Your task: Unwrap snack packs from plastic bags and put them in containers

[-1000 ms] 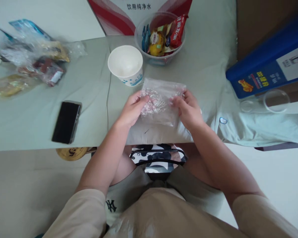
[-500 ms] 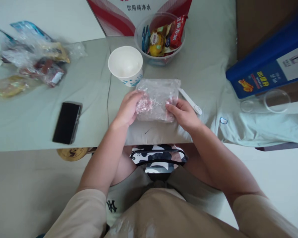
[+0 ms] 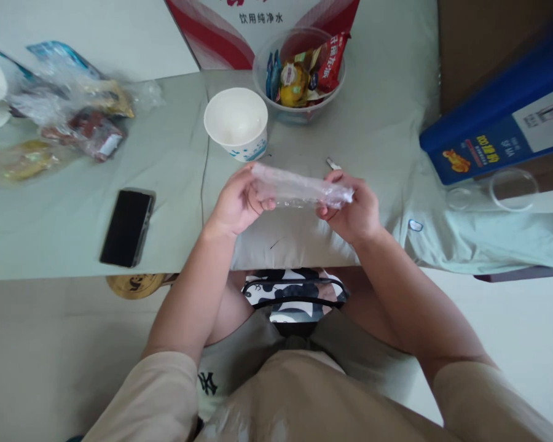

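Observation:
Between my hands, above the front of the table, a clear plastic bag (image 3: 295, 187) is held edge-on, so it shows as a narrow band. My left hand (image 3: 242, 199) grips its left end with thumb and fingers. The other end is pinched by my right hand (image 3: 352, 205). What the bag holds, if anything, I cannot make out. Just beyond my left hand stands a white paper bowl (image 3: 235, 126) with a blue pattern. Past my right fingers the tip of a white utility knife or similar slim tool (image 3: 333, 164) shows; my hand hides the rest.
Behind the bowl is a clear tub (image 3: 299, 107) of packaged snacks, against a red and white carton (image 3: 221, 37). A phone (image 3: 126, 227) lies left, below crumpled wrappers (image 3: 83, 116). On the right are a blue box (image 3: 493, 129) and a clear plastic cup (image 3: 513, 189).
The bag was lying flat and facing up; both hands have lifted and tilted it edge-on. My right hand has turned and now covers most of the white slim tool.

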Tool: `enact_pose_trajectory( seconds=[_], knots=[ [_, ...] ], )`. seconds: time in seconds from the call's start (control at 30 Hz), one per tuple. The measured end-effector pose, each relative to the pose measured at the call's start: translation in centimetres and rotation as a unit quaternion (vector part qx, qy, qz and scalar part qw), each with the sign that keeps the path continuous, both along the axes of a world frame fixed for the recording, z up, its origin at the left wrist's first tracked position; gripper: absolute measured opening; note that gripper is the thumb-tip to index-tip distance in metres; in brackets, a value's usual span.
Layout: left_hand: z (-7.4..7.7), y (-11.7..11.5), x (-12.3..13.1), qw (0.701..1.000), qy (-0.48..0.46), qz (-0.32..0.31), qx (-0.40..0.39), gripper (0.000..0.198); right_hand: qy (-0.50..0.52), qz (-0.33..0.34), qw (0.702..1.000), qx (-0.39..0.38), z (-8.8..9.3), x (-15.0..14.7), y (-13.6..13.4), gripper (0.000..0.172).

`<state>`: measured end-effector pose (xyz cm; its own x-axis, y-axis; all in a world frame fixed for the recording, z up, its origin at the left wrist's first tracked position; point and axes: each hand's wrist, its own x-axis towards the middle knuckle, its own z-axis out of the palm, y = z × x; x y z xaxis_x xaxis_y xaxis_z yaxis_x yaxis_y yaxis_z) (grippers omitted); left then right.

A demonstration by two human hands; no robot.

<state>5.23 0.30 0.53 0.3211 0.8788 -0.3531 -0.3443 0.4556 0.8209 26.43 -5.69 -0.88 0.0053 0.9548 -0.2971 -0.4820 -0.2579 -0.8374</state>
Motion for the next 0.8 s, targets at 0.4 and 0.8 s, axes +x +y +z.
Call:
enact_pose_trajectory(
  seconds=[0.4,0.8],
  knots=[
    [-2.6,0.8,-0.4,0.984,0.076,0.055,0.149,0.032,-0.141,-0.15,0.977,0.056,-2.8,0.1,1.0,0.043],
    [-2.3,-1.1,2.6,0.998,0.047,-0.048,0.012,0.037,-0.421,0.097,0.84,0.329,-0.9,-1.4,-1.2,0.015]
  ],
)
